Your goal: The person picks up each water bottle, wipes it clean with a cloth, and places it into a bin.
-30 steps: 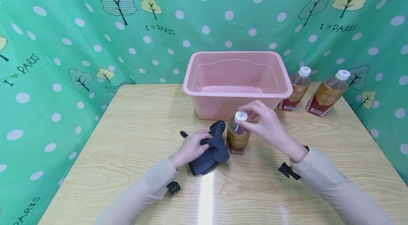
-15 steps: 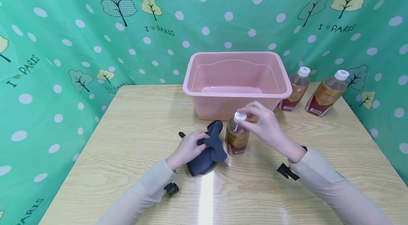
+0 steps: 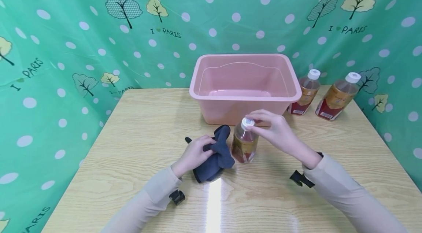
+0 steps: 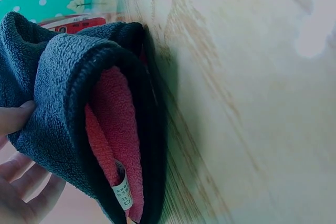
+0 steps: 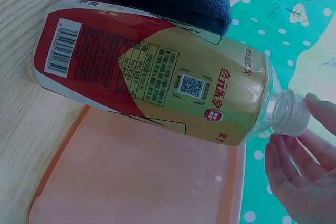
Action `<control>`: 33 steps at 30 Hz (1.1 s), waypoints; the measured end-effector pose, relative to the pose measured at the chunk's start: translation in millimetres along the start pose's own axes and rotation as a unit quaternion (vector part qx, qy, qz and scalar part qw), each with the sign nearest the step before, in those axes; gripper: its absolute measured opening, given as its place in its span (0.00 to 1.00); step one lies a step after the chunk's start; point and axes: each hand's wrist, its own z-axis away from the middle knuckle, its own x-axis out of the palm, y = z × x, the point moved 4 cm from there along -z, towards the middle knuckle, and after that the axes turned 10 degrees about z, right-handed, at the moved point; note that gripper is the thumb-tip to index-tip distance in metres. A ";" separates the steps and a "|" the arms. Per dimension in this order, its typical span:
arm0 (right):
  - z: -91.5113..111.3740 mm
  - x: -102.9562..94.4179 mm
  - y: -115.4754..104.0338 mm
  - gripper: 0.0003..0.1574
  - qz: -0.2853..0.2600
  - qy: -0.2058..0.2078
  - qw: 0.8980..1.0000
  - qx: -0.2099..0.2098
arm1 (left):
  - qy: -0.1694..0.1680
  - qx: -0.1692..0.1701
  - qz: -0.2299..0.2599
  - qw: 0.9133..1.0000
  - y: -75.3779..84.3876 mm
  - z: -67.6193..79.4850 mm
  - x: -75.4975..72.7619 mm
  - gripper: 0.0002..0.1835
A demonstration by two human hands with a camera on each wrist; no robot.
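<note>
the head view is bright; white glare [image 3: 214, 203] streaks toward the near edge of the table [image 3: 148, 115]. both wrist views are dimmer, the left one showing a soft shadow [image 4: 181, 93] beside the cloth [image 4: 58, 93].

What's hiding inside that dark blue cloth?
Inside the open fold of the dark blue cloth, you can see a pinkish-red lining and a white tag. The deeper folds are covered, so I can't tell what's there.

At three o'clock in the head view, the back bottle [image 3: 308, 95] is partly hidden by the tub [image 3: 230, 110]. In the left wrist view, the front bottle [image 4: 84, 24] is mostly covered by the cloth [image 4: 65, 114] at ten, the left hand [image 4: 21, 188] is cut off at eight, and tiny print on the tag [image 4: 122, 192] can't be read.
</note>
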 end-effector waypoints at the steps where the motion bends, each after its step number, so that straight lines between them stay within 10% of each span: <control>1: 0.4 -0.1 0.1 0.18 -0.002 -0.004 1.000 0.000 | 0.003 0.005 0.002 1.000 0.3 0.1 -0.1 0.11; 10: 3.0 -1.4 1.2 0.19 0.025 -0.033 0.999 -0.021 | 0.034 0.064 0.027 0.997 3.8 1.4 -2.5 0.10; 21: 5.7 -1.4 -0.5 0.18 0.028 -0.058 0.997 -0.052 | 0.010 0.010 0.015 1.000 2.3 0.9 -0.2 0.10; 33: 7.0 -0.6 2.0 0.21 0.020 -0.044 0.995 -0.086 | 0.017 0.027 0.022 0.999 3.7 0.7 0.1 0.11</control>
